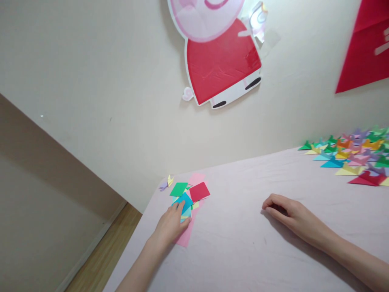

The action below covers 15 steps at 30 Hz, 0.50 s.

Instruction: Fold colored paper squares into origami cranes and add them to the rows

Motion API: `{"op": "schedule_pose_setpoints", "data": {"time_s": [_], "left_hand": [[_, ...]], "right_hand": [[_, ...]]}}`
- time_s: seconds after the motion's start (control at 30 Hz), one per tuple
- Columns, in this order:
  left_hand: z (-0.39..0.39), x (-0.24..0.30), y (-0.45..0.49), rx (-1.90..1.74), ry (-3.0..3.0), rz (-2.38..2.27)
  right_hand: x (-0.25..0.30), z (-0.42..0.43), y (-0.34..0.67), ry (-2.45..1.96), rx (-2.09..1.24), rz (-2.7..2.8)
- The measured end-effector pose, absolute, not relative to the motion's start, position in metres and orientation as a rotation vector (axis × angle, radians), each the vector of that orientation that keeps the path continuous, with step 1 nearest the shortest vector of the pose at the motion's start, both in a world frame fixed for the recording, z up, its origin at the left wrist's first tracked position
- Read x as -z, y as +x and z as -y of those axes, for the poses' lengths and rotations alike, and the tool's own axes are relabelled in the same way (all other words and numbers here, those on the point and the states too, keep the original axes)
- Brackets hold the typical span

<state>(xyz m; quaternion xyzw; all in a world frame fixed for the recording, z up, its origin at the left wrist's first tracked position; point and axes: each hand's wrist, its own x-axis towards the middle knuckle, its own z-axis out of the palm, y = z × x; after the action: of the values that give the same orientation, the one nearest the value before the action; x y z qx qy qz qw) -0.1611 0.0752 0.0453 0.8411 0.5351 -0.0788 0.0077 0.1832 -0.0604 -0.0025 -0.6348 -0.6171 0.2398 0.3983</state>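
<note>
My left hand (173, 221) reaches over a loose pile of square coloured papers at the table's left side. Its fingertips rest on a blue paper square (184, 201), with the thumb spread apart near a light-blue piece. A green square (178, 189) and a red square (199, 192) lie just beyond the fingers. Pink paper (184, 238) sticks out from under the pile. My right hand (284, 209) rests on the table to the right, fingers curled in and thumb close to the index finger. Nothing shows in it.
Two small folded paper figures, one yellow (170, 181) and one purple (163, 186), sit at the table's back left corner. Rows of folded paper cranes (358, 156) stand at the back right. Behind the pale-covered table (231, 243) is a wall with a cartoon cutout (221, 69).
</note>
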Motion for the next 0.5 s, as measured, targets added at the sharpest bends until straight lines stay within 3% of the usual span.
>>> {"op": "schedule_pose_setpoints", "data": {"time_s": [0.23, 0.5], "left_hand": [[-0.076, -0.038, -0.164, 0.172, 2.601, -1.734], [-0.088, -0.065, -0.199, -0.254, 2.437, -1.748]], "right_hand": [[-0.003, 0.061, 0.182, -1.613, -0.61, 1.55], [-0.006, 0.062, 0.181, -1.628, -0.623, 1.557]]}}
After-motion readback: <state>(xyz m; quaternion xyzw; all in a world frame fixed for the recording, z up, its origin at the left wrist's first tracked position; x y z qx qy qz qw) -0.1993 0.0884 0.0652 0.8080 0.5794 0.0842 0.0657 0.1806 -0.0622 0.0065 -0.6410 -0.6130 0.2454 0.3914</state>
